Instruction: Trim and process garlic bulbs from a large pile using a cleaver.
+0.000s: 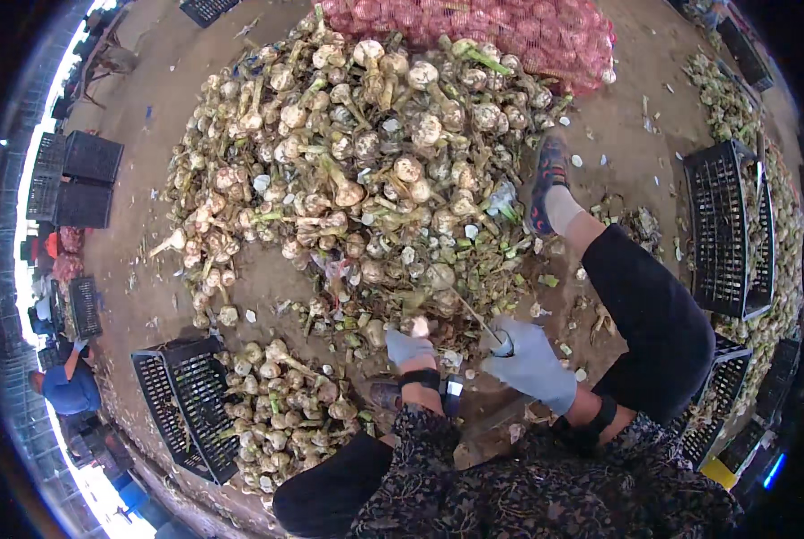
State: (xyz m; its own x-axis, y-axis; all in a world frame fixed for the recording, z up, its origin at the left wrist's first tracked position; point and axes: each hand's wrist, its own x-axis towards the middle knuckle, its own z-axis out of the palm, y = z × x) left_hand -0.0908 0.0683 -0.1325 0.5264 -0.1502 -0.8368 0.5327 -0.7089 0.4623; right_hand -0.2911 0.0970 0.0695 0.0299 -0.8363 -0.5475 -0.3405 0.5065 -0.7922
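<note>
In a pale grey glove, my left hand [408,347] grips a garlic bulb [420,327], whose whitish end shows above the fingers; the rest is hidden by the hand. My right hand [533,367], gloved alike, is closed around the handle of a thin-bladed knife [470,310]. Its blade slants up and to the left, and the tip blurs into the plant litter. Beyond both hands spreads a large heap of garlic bulbs with stalks [375,155]. Cut stalk pieces [489,269] lie at its near edge.
A smaller garlic pile [280,411] lies left of me against a black plastic crate [189,411]. Red mesh sacks [469,34] stand behind the heap. At right are another black crate [725,229] and more garlic [789,249]. A person in blue [71,387] is at far left.
</note>
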